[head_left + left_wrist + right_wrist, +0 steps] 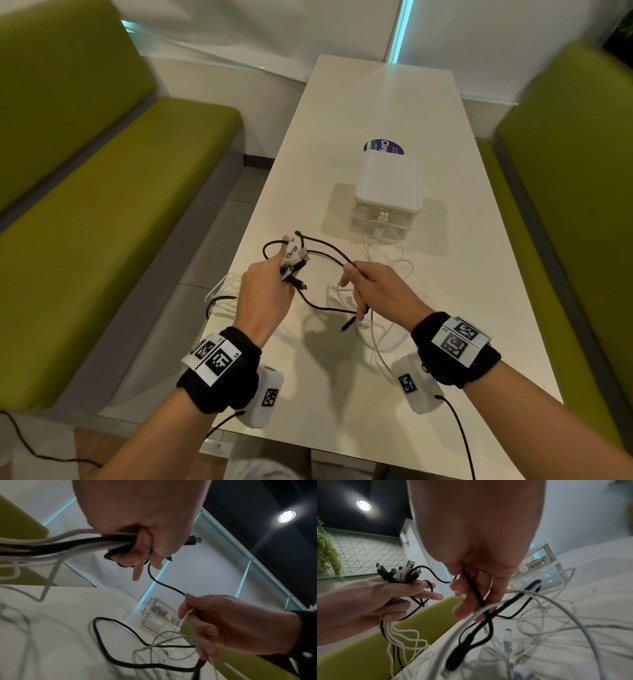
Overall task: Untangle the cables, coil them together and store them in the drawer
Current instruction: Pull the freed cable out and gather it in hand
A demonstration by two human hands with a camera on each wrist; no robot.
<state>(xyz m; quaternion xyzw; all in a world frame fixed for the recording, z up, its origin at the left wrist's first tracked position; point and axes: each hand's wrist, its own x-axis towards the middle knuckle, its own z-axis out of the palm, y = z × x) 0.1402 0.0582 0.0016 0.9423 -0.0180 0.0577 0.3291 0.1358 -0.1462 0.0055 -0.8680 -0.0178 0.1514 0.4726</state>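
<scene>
Untangling: left hand (265,294) holds gathered cable ends (294,258); right hand (375,291) pinches a black cable (329,251), next pulled free

Left hand (265,293) gripping bunched cable ends (294,260) — right hand (376,291) pinching a black cable (329,251) — above white table (479,274), near drawer box (388,192).

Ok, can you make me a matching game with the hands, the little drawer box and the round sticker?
Things:
1. left hand
2. right hand
3. small white plastic drawer box
4. round dark blue sticker

Places or states:
A. partly hidden behind the box
B. grips a bundle of black and white cable ends
C. stands on the white table, both drawers closed
D. pinches one thin black cable

Pairs: 1-B, 2-D, 3-C, 4-A
</scene>
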